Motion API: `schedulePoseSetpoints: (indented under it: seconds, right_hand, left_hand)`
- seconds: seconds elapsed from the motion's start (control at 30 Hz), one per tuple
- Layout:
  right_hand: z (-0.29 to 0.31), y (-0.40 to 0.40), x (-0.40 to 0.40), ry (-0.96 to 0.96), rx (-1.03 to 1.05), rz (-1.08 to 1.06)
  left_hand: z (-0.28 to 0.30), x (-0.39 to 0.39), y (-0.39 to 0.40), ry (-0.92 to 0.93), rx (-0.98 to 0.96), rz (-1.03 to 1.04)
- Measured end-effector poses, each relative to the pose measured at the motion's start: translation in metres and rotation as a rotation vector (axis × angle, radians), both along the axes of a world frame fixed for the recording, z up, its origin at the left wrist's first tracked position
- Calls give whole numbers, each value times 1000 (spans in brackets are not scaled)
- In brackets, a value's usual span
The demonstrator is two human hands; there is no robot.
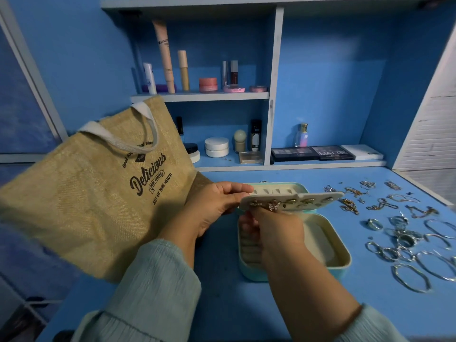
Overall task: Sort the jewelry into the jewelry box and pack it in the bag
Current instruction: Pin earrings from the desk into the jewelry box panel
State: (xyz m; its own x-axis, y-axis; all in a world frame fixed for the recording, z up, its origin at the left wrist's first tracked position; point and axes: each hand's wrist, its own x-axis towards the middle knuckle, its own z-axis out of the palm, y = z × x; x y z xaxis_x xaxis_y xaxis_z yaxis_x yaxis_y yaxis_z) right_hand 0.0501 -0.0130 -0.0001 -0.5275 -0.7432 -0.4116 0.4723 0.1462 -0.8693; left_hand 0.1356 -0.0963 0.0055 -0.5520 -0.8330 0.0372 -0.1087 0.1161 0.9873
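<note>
A mint jewelry box [338, 245] lies open on the blue desk, its cream-lined lid behind it. Above the box I hold a cream earring panel [308, 202] carrying several small earrings. My left hand [217, 206] grips the panel's left end. My right hand [276, 230] is under the panel's front edge, fingers curled at a butterfly earring [273, 205]; whether they pinch it I cannot tell. Loose rings, bangles and chains [404, 233] are spread on the desk to the right. A tan jute bag [98, 193] printed "Delicious" stands at the left.
Shelves behind hold cosmetics [209, 83], jars [216, 147], a perfume bottle [303, 135] and eyeshadow palettes [320, 153]. The desk's front edge runs across the bottom left, with dark floor beyond it.
</note>
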Motion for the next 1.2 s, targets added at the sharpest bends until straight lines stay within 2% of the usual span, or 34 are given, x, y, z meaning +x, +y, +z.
schedulePoseSetpoints:
  seconds: [0.17, 0.33, 0.53, 1.0, 1.2]
  right_hand:
    - [-2, -1, -1, -66, -17, 34]
    - [-4, -2, -2, -23, -16, 23]
    - [-1, 1, 0, 13, -55, 27]
    - [1, 3, 1, 67, -10, 30]
    - [0, 4, 1, 46, -10, 41]
  left_hand:
    - [7, -1, -3, -150, -106, -55]
    - [12, -1, -9, -311, -155, -55]
    - [20, 1, -11, -389, -195, -101]
    - [37, -4, -11, -751, -448, -175]
    - [39, -4, -13, -731, -413, -198]
